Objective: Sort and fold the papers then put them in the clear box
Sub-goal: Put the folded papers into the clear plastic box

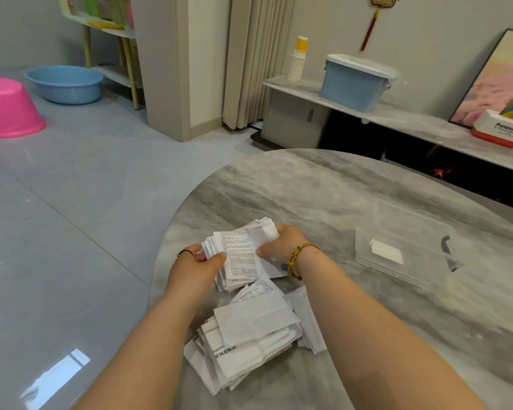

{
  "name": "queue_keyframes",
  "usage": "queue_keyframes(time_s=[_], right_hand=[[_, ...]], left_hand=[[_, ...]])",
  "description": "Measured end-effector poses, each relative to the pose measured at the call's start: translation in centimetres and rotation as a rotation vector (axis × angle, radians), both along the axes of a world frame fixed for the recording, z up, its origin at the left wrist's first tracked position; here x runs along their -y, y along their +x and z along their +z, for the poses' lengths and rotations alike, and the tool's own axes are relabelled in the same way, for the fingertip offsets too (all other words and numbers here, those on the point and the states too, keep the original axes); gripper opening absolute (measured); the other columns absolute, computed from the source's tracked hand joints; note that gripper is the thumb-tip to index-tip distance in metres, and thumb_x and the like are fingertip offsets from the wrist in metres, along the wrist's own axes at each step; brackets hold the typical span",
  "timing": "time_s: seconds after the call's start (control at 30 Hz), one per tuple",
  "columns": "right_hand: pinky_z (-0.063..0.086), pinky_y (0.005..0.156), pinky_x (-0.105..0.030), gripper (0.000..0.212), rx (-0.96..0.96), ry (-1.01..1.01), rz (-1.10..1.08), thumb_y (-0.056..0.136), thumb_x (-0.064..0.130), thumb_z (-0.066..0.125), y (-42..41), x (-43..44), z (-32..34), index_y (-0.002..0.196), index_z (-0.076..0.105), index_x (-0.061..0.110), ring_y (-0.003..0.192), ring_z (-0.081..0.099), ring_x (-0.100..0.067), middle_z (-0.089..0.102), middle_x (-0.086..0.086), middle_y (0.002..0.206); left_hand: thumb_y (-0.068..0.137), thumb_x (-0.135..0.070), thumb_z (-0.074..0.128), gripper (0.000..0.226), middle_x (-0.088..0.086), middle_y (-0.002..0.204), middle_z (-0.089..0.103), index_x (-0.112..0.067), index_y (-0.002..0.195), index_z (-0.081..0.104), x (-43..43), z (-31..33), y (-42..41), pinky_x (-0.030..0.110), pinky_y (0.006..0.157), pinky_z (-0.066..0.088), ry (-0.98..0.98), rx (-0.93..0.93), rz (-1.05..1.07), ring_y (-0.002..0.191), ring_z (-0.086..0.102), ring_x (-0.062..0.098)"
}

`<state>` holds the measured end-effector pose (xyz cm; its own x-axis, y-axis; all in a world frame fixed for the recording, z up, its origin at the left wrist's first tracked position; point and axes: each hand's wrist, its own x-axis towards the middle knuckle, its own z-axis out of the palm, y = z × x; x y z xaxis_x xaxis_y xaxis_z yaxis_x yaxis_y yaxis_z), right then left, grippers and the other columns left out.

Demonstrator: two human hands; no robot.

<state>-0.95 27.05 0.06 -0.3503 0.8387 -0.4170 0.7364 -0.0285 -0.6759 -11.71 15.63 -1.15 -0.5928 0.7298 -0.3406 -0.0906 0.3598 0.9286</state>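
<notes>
Both hands on the bundle (239, 257), dead ahead at 12. Left hand (199, 266) pinches the 9 o'clock edge, thumb on top, fingers under. Right hand (279, 242) curls round the far corner at approx 2 o'clock. So both grips are clamped on paper, nothing free. The bundle sits low over the table (308, 187); whether its bottom sheets touch the marble I can't tell.

Loose pile (249, 329) lies at 6 o'clock, close to me, unsorted. Clear box (406, 250) waits at 3 o'clock, well apart from my hands, lid up, w/ one folded slip (387, 253) already inside.

Risks, as I judge them:
- The bundle's left edge is fanned out, sheets not squared. If my left pinch slackens, the lower ones could slide out and mix w/ the pile below.
- The pile's 7 o'clock corner sits right at the table edge. A nudge from my forearm prob. sends sheets to the floor.
- The box looks shallow. A thick wad, unfolded, may not fit or let the lid close.
- My right wrist crosses a sheet at 3 o'clock and could drag it along.

Writing: top sheet carries dense small print, too fine to read. The pile shows bold print, upside down to me, not legible. Only clear word: "Panasonic" on the white-and-red box (504, 130), far 2 o'clock, on the sideboard (421, 119).
</notes>
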Motion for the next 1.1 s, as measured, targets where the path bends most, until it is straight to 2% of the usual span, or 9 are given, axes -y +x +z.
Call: queue_keyframes(time_s=[0.07, 0.17, 0.27, 0.37, 0.5, 0.67, 0.83, 0.97, 1.1], right_hand=[[0.047, 0.066, -0.026, 0.018, -0.125, -0.028, -0.014, 0.083, 0.007, 0.062, 0.6, 0.4, 0.2, 0.099, 0.057, 0.013, 0.079, 0.055, -0.019, 0.056, -0.003, 0.086], [0.053, 0.083, -0.043, 0.014, -0.283, -0.042, -0.064, 0.080, 0.003, 0.063, 1.0, 0.6, 0.0, 0.089, 0.058, 0.014, 0.085, 0.058, -0.024, 0.063, -0.013, 0.095], [0.050, 0.088, -0.052, 0.016, -0.337, -0.024, -0.071, 0.079, 0.002, 0.063, 1.2, 0.9, 0.1, 0.092, 0.061, 0.012, 0.088, 0.061, -0.028, 0.065, -0.018, 0.102], [0.053, 0.085, -0.046, 0.017, -0.394, -0.016, -0.077, 0.079, 0.001, 0.063, 1.4, 1.2, 0.4, 0.092, 0.061, 0.013, 0.090, 0.061, -0.027, 0.066, -0.016, 0.103], [0.051, 0.074, -0.033, 0.021, -0.487, 0.072, -0.063, 0.082, 0.000, 0.061, 1.8, 1.9, 2.3, 0.098, 0.058, 0.013, 0.088, 0.058, -0.021, 0.061, -0.007, 0.097], [0.047, 0.063, -0.025, 0.028, -0.592, 0.201, -0.053, 0.081, 0.001, 0.063, 4.0, 4.2, 5.8, 0.099, 0.049, 0.017, 0.078, 0.056, -0.011, 0.058, 0.003, 0.089], [0.053, 0.073, -0.042, 0.046, -0.697, 0.239, -0.140, 0.078, -0.003, 0.063, 9.9, 8.3, 7.8, 0.096, 0.042, 0.033, 0.083, 0.057, -0.008, 0.057, 0.006, 0.096], [0.055, 0.067, -0.019, 0.043, -0.742, 0.191, -0.143, 0.072, -0.008, 0.068, 15.4, 11.7, 7.9, 0.094, 0.052, 0.026, 0.079, 0.063, -0.005, 0.064, 0.006, 0.090], [0.051, 0.063, -0.011, 0.035, -0.644, 0.205, -0.207, 0.077, -0.012, 0.062, 19.8, 14.5, 6.7, 0.085, 0.058, 0.022, 0.065, 0.063, 0.008, 0.064, 0.007, 0.084]], left_hand=[[0.088, -0.012, 0.058, 0.056, 0.002, 0.122, 0.053, -0.004, 0.138, 0.034, -0.3, 0.1, 0.1, 0.021, 0.084, 0.033, 0.020, 0.022, -0.013, 0.106, 0.049, 0.014], [0.085, -0.015, 0.062, 0.074, 0.008, 0.144, 0.039, -0.008, 0.145, 0.020, -0.4, -0.3, -0.3, 0.028, 0.099, 0.032, 0.025, 0.055, -0.009, 0.129, 0.041, 0.023], [0.085, -0.010, 0.063, 0.076, 0.007, 0.144, 0.039, -0.009, 0.146, 0.017, -0.3, -0.5, -0.8, 0.029, 0.102, 0.031, 0.079, 0.113, -0.031, 0.131, 0.040, 0.022], [0.085, -0.003, 0.061, 0.074, 0.006, 0.130, 0.056, -0.011, 0.146, 0.019, -0.3, -0.1, -0.8, 0.023, 0.094, 0.036, 0.158, 0.168, -0.048, 0.115, 0.052, 0.019], [0.084, 0.004, 0.059, 0.046, 0.005, 0.106, 0.062, -0.011, 0.125, 0.045, -0.3, 1.4, 0.0, 0.011, 0.058, 0.048, 0.258, 0.111, -0.008, 0.092, 0.058, 0.016], [0.083, 0.001, 0.061, 0.023, -0.008, 0.083, 0.062, -0.016, 0.098, 0.058, 0.5, 4.7, 1.7, 0.005, 0.049, 0.047, 0.385, -0.015, -0.079, 0.074, 0.059, 0.005], [0.083, 0.000, 0.062, 0.028, -0.014, 0.078, 0.063, -0.027, 0.080, 0.061, 3.0, 6.6, 5.7, 0.003, 0.053, 0.048, 0.452, -0.021, -0.260, 0.068, 0.061, -0.003], [0.081, 0.002, 0.062, 0.025, -0.021, 0.063, 0.066, -0.023, 0.080, 0.064, 4.9, 6.2, 9.1, 0.002, 0.054, 0.047, 0.424, -0.026, -0.410, 0.057, 0.062, -0.011], [0.081, 0.004, 0.061, 0.034, -0.021, 0.061, 0.065, -0.030, 0.075, 0.061, 6.3, 5.1, 12.5, 0.001, 0.056, 0.045, 0.408, -0.059, -0.542, 0.061, 0.062, -0.008]])
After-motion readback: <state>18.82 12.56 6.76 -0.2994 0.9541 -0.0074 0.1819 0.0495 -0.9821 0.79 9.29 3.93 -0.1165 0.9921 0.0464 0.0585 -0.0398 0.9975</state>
